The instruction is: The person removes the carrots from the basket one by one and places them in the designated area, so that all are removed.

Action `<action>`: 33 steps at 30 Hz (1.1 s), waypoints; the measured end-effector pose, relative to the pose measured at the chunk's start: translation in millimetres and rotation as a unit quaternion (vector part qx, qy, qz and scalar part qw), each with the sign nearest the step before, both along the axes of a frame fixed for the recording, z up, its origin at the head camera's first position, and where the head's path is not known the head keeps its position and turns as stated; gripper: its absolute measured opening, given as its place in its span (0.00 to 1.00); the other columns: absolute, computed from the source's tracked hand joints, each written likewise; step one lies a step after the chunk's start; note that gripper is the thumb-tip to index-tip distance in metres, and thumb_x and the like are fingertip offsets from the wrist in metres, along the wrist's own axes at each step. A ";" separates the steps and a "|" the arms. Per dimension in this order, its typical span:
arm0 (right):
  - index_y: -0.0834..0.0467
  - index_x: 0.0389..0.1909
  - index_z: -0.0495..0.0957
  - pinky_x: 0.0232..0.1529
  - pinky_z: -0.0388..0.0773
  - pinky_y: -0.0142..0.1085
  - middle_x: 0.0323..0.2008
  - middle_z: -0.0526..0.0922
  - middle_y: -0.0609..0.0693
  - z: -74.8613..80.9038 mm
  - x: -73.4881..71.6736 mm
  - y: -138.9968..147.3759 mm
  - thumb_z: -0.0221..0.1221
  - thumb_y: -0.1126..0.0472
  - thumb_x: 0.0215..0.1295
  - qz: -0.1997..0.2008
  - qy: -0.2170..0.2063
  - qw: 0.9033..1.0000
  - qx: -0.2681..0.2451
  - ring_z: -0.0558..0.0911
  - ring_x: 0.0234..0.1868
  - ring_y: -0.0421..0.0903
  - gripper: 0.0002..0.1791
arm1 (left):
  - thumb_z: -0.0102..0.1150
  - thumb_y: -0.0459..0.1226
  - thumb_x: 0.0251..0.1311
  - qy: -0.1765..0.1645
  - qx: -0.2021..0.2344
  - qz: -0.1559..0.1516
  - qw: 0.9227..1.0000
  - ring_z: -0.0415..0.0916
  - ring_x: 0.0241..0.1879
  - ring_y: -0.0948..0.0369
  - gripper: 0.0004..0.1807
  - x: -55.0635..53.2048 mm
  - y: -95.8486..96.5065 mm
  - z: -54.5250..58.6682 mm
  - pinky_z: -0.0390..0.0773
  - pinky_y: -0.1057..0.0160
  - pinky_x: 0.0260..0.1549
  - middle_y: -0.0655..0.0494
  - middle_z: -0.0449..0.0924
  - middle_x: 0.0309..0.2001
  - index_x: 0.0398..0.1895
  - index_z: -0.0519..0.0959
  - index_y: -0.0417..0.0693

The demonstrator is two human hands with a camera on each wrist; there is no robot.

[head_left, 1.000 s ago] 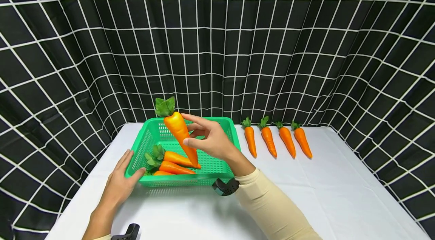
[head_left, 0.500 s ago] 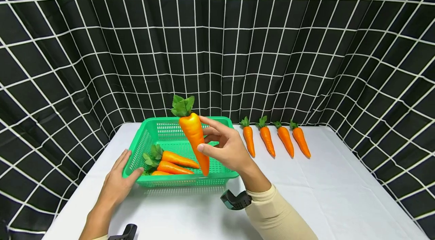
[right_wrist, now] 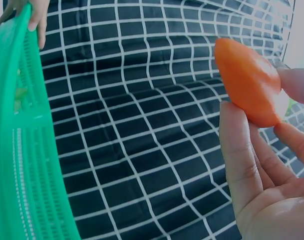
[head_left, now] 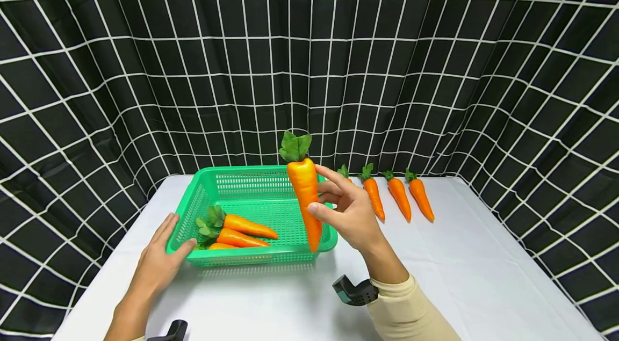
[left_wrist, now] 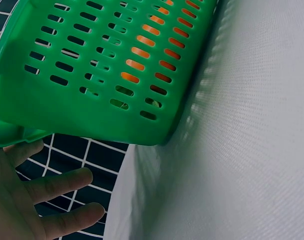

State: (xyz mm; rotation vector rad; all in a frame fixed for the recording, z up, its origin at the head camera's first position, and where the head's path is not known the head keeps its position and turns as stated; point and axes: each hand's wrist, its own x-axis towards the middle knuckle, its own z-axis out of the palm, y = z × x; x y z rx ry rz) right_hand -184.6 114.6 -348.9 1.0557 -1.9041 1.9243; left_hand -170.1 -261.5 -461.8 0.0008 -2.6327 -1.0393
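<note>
In the head view my right hand point(head_left: 349, 211) pinches a carrot point(head_left: 306, 190) between thumb and fingers, its leafy top upward and its tip over the basket's front right rim. The right wrist view shows the held carrot point(right_wrist: 249, 82) from its tip end. My left hand point(head_left: 156, 261) rests at the front left corner of a green plastic basket point(head_left: 251, 169), thumb over the rim and fingers along the outside. Up close, the left hand's fingers point(left_wrist: 62, 186) look straight and spread. Inside the basket, 3 carrots point(head_left: 249, 226) lie at the front left, leaves to the left.
On the white tablecloth point(head_left: 464, 271), several carrots point(head_left: 397, 198) lie in a row right of the basket, leaves toward the back. The right hand partly covers the leftmost one. A black curtain point(head_left: 309, 62) with a white grid stands behind and on both sides.
My right hand has carried the carrot rightward from over the basket's middle to its right end, and the carrot now hangs more upright. The left hand has stayed at the basket's corner.
</note>
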 end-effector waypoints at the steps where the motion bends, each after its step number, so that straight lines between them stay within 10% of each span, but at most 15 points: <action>1: 0.63 0.66 0.67 0.35 0.83 0.45 0.43 0.80 0.64 -1.0 0.3 2.3 0.63 0.73 0.58 -0.004 -0.005 1.000 -0.003 0.81 0.36 0.54 0.33 | 0.57 0.52 0.64 -0.002 0.000 0.001 1.000 0.49 0.67 0.33 0.42 0.2 -0.4 0.0 0.53 0.30 0.57 0.44 0.48 0.74 0.75 0.54 0.45; 33: 0.59 0.65 0.70 0.28 0.83 0.43 0.41 0.79 0.64 -31.9 9.0 62.0 0.64 0.74 0.58 -0.136 -0.094 0.986 0.001 0.82 0.34 0.52 0.33 | 0.56 0.52 0.64 -0.015 0.003 -0.001 1.000 0.47 0.68 0.33 0.42 0.1 1.3 1.3 0.52 0.29 0.57 0.45 0.46 0.75 0.76 0.52 0.46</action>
